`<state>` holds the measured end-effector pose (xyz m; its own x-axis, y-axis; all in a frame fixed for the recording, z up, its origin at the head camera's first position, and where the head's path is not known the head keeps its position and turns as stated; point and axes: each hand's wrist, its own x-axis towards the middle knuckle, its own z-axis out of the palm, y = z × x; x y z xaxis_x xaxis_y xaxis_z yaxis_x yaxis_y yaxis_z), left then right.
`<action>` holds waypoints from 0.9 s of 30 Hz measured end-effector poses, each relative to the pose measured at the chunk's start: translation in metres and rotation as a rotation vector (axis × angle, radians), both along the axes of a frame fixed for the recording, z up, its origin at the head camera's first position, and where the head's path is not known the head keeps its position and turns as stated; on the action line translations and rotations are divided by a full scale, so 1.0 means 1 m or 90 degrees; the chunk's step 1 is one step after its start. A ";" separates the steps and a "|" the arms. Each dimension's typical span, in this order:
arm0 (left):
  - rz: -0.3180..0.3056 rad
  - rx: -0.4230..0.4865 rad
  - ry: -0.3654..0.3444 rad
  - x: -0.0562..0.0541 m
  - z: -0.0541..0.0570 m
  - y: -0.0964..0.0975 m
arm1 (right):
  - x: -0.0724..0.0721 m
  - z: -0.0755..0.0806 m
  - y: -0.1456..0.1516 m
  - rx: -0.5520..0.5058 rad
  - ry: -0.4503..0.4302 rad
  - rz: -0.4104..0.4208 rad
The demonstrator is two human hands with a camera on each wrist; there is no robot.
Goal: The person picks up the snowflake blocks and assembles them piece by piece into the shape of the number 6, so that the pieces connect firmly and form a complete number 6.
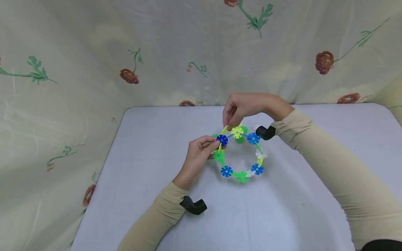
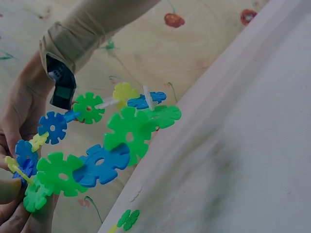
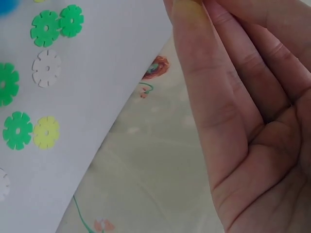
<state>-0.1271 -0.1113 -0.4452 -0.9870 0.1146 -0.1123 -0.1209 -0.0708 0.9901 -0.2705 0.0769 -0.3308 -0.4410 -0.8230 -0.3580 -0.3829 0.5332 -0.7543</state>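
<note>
A ring of interlocking plastic snowflake discs (image 1: 242, 176), in blue, green, yellow and white, is held above the white table. My left hand (image 1: 198, 153) pinches it at its upper left, thumb against a dark blue disc (image 1: 222, 140). From above, my right hand (image 1: 246, 106) reaches down and pinches a yellow disc (image 1: 224, 130) right at that same spot. In the left wrist view, the ring tilts away from the fingers, a large green disc (image 2: 129, 133) at its far side. The right wrist view shows the right hand's curled fingers (image 3: 214, 107), their tips cut off by the frame.
Loose discs lie on the table behind the ring, among them a green disc (image 3: 44, 28), a white disc (image 3: 47, 68) and a yellow disc (image 3: 46, 132). Both sleeves carry black wrist mounts (image 1: 194, 205). A flower-patterned curtain (image 1: 169, 52) hangs behind the white table (image 1: 150, 139).
</note>
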 end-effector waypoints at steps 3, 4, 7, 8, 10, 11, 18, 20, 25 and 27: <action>-0.004 0.002 0.002 0.000 0.000 0.000 | 0.001 0.001 0.002 0.000 0.003 -0.001; -0.005 0.003 0.002 0.000 0.000 0.000 | 0.001 0.002 0.002 0.000 0.005 -0.003; -0.006 0.001 0.002 0.001 0.001 0.000 | 0.004 0.003 0.002 0.002 0.016 -0.007; -0.006 0.000 0.001 0.001 0.001 0.000 | 0.005 0.003 0.002 0.003 0.024 -0.009; -0.005 0.001 0.000 0.001 0.001 0.000 | 0.006 0.002 0.001 0.004 0.044 -0.011; -0.005 0.001 -0.001 0.001 0.001 0.000 | 0.007 0.002 0.000 0.005 0.055 -0.012; -0.001 0.008 -0.007 0.002 0.001 -0.001 | 0.010 -0.001 -0.002 -0.005 0.071 -0.012; -0.001 0.010 -0.004 0.002 0.001 -0.001 | 0.009 -0.002 -0.001 -0.004 0.064 -0.009; 0.003 0.011 0.004 0.002 0.000 0.000 | 0.010 -0.005 0.001 -0.001 0.065 -0.020; 0.009 0.012 0.006 0.002 0.000 0.000 | 0.011 -0.007 0.001 -0.011 0.063 -0.031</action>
